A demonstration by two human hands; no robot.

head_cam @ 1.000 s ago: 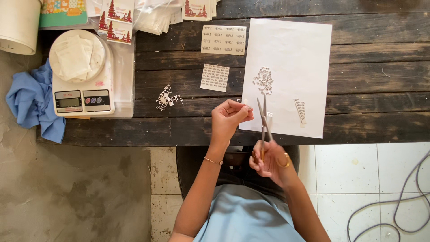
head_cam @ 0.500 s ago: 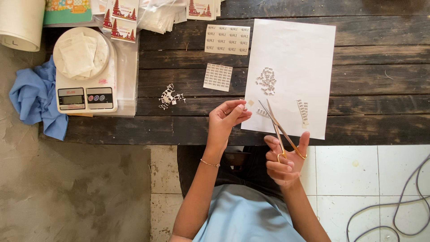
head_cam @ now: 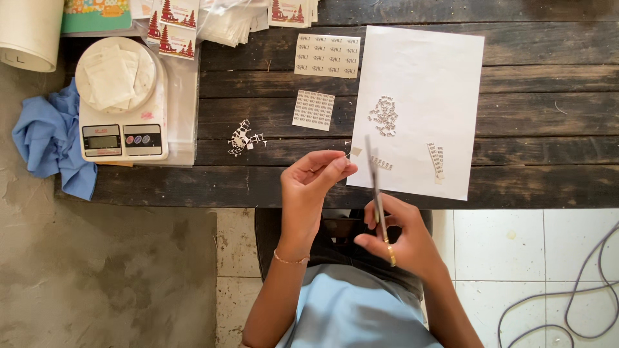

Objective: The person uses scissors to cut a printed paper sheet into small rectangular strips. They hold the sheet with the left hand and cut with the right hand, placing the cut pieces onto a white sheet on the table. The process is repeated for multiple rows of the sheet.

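Two hands: our left hand [head_cam: 316,177] pinches what seems a flimsy paper strip [head_cam: 355,152]; our right hand [head_cam: 400,241] grips stiff scissors [head_cam: 376,187] by the handles.

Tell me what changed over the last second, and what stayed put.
The right hand swung the scissors from upright to tilted right and back to nearly upright, blades together. The left hand kept its pinch on a thin paper strip at the edge of the white sheet. The kitchen scale, blue cloth and sticker sheets stayed in place.
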